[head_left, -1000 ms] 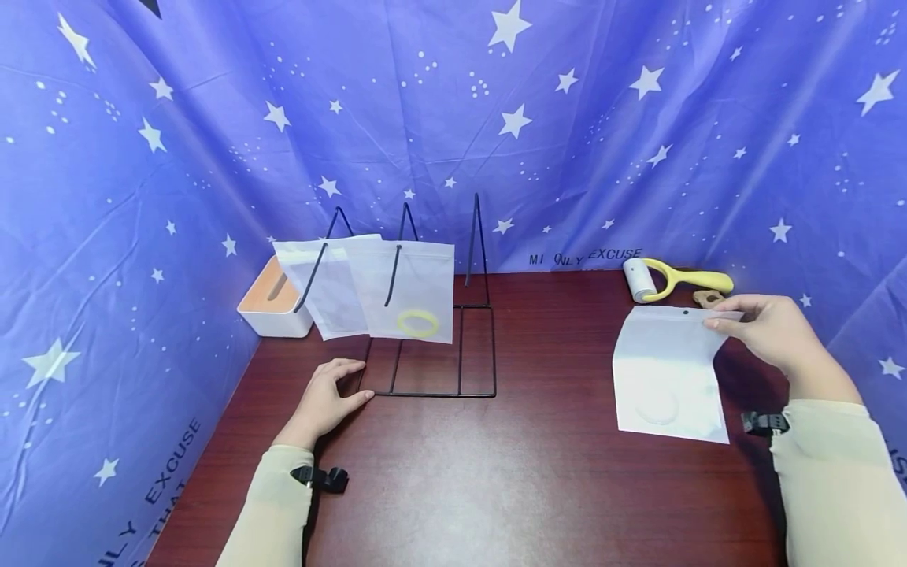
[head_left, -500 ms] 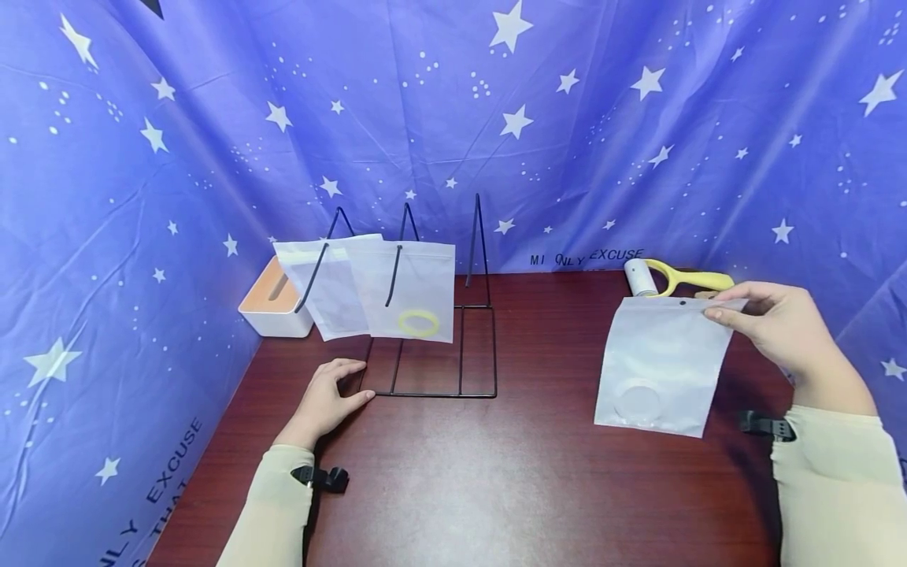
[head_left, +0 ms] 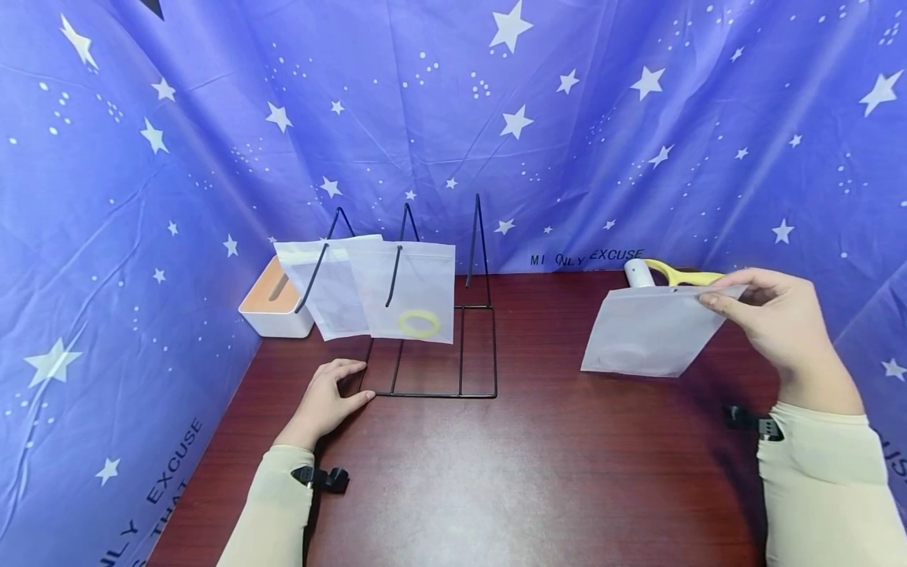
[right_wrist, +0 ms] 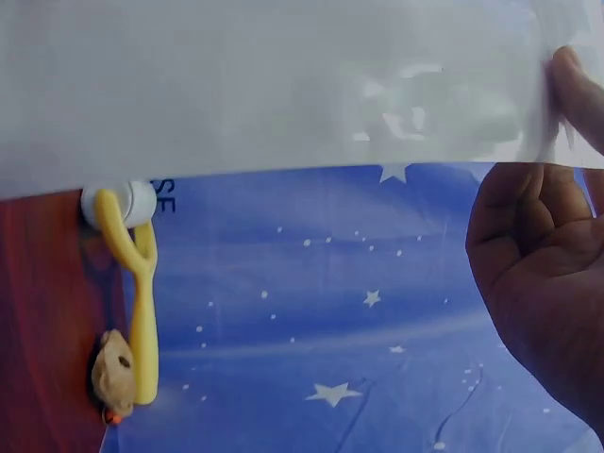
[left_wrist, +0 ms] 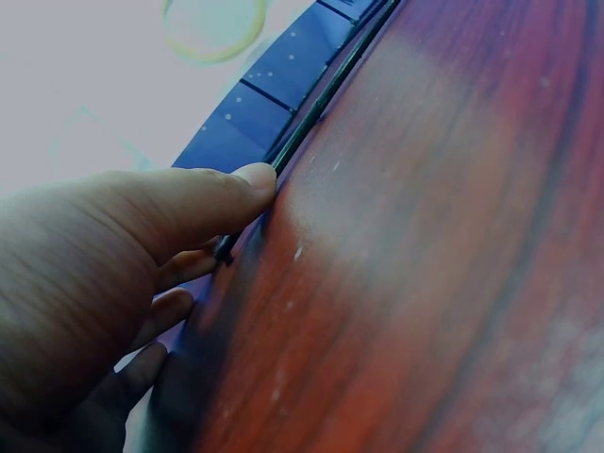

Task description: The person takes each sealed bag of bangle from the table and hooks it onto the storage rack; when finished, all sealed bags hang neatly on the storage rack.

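Note:
My left hand [head_left: 327, 402] rests at the front left corner of a black wire rack [head_left: 460, 354]. Its thumb touches the front bar and its fingertips lie at the side bar, with space between them. Two white pouches hang on the rack's hooks: one on the left hook [head_left: 333, 295], another with a yellow ring [head_left: 418, 324] showing through on the middle hook. The right hook [head_left: 472, 244] carries nothing. Above the table at right, my right hand [head_left: 775, 315] pinches the top right corner of a third white pouch [head_left: 641, 331], its lower edge tilted away; a faint round shape shows inside.
A yellow-handled lint roller [right_wrist: 142, 311] lies at the back right, partly behind the held pouch, beside a small tan object [right_wrist: 113, 373]. A white box with a wooden lid [head_left: 272, 321] stands behind the rack's left side. Starry blue curtains [head_left: 567, 157] enclose the table.
The right hand has lifted its pouch and brought it slightly left; the pouch's lower edge has swung up and back. The left hand and the rack stay in place.

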{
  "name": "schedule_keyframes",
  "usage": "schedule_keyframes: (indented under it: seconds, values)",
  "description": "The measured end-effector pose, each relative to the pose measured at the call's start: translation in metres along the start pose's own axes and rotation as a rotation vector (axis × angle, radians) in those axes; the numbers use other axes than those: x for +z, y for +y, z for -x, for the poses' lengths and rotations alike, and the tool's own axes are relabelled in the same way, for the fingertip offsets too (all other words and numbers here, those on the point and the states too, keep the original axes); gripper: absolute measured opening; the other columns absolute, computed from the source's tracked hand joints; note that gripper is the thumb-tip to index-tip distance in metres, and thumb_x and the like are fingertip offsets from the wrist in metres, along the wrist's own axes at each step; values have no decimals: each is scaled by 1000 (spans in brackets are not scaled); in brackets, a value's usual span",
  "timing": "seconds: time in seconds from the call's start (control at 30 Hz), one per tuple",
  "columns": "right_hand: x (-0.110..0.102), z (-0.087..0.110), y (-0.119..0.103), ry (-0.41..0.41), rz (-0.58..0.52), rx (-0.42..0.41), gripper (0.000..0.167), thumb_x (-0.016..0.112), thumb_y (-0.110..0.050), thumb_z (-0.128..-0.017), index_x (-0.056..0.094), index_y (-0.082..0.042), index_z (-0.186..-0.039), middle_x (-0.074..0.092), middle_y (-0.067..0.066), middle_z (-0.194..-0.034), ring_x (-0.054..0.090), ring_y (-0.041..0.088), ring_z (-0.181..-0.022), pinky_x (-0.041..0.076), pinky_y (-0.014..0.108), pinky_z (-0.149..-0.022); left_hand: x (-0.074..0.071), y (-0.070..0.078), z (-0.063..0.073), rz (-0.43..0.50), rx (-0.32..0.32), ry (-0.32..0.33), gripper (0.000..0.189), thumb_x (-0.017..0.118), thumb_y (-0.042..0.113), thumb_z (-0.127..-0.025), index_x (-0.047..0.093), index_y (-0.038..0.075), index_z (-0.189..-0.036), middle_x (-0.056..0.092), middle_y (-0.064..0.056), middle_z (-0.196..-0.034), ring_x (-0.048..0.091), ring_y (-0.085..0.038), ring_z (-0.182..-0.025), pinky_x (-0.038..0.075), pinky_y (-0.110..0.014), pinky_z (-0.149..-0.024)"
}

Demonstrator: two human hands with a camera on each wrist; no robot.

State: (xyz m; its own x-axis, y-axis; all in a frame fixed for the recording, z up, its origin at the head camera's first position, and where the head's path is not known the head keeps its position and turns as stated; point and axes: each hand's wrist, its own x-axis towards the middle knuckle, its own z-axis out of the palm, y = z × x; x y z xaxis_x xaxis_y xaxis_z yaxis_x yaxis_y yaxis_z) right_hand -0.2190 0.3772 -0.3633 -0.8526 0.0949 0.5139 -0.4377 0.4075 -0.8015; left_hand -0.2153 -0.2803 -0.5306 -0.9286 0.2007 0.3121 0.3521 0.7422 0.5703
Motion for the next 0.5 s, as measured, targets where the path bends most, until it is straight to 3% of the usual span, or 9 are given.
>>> schedule_keyframes:
  seconds: [0.17, 0.37, 0.5]
  values:
    - [10, -1, -7, 25, -130, -36, 15, 77, 20, -81, 72, 17, -95, 70, -1, -66, 49, 8, -49, 32, 27, -42, 1, 0, 0, -1, 1, -3, 58, 92, 22, -82, 71, 3, -132, 67, -10, -132, 53, -39, -128, 39, -52, -109]
    - [23, -3, -15, 3, -479, -77, 18, 71, 29, -79, 68, 24, -95, 75, 11, -76, 61, 12, -56, 47, 19, -52, 0, 1, 0, 1, -10, -1, 58, 92, 23, -82, 71, 4, -133, 67, -10, -132, 52, -38, -128, 39, -52, -109]
    - [33, -5, -25, 6, -552, -96, 18, 71, 31, -78, 65, 27, -94, 76, 14, -81, 65, 14, -60, 50, 20, -55, -1, 1, 0, -5, -15, -7, 58, 91, 24, -83, 70, 4, -133, 66, -10, -133, 52, -38, -128, 39, -53, -109]
